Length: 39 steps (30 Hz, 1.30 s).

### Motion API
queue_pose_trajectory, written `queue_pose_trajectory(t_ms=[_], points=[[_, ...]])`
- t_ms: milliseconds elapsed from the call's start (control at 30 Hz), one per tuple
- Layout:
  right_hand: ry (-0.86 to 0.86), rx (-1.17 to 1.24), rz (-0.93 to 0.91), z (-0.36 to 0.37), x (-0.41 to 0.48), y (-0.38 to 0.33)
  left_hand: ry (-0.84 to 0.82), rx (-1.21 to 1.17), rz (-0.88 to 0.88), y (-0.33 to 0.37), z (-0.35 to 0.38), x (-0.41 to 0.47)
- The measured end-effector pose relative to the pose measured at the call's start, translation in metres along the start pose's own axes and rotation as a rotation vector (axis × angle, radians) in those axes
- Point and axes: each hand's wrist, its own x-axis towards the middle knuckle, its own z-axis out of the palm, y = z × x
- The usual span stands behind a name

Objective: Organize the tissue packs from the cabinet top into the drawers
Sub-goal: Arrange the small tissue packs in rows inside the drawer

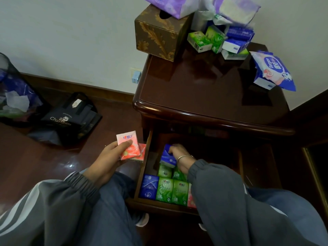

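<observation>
The dark wooden cabinet point(204, 93) has its top drawer point(142, 173) pulled out. Inside the drawer, my right hand point(179, 155) grips a blue tissue pack point(167, 157) above a row of green packs point(171, 190). Another blue pack point(148, 186) and a pink pack point(191, 197) lie in the front row. To the left of the drawer, my left hand point(108, 157) holds pink tissue packs point(128, 145). On the cabinet top, at the back right, remain green packs point(206, 39) and blue-white packs point(237, 39).
A brown patterned tissue box point(158, 36) stands at the cabinet's back left, with large purple tissue bags point(236, 9) behind. A wet-wipes pack point(273, 71) lies at the right edge. On the floor to the left sit a black bag point(71, 118) and a mesh bin point(12, 93).
</observation>
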Motion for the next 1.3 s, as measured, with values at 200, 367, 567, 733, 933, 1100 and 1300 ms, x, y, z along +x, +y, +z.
queue_pose_trajectory(t_ms=[200,367,567,733,933,1100,1300], points=[[-0.055,-0.096,-0.203,0.023,0.008,0.012,-0.006,0.024,0.003,-0.002,0.0,0.001],[-0.069,-0.203,-0.267,0.026,0.016,0.027,-0.02,0.025,0.002,-0.003,-0.001,0.002],[-0.053,-0.889,-0.481,0.016,0.017,0.041,-0.019,0.063,-0.023,-0.003,0.002,0.003],[0.017,-1.154,-0.525,0.018,0.015,0.047,-0.016,0.076,-0.034,-0.002,0.0,0.001],[-0.041,-1.227,-0.637,0.008,0.014,0.042,-0.008,0.068,-0.035,-0.001,0.006,0.0],[-0.127,-1.315,-0.719,0.012,0.002,0.051,-0.009,0.068,-0.043,0.002,0.011,-0.003],[-0.121,-0.724,-0.405,0.002,-0.037,0.011,-0.058,0.059,-0.054,0.007,0.016,-0.012]])
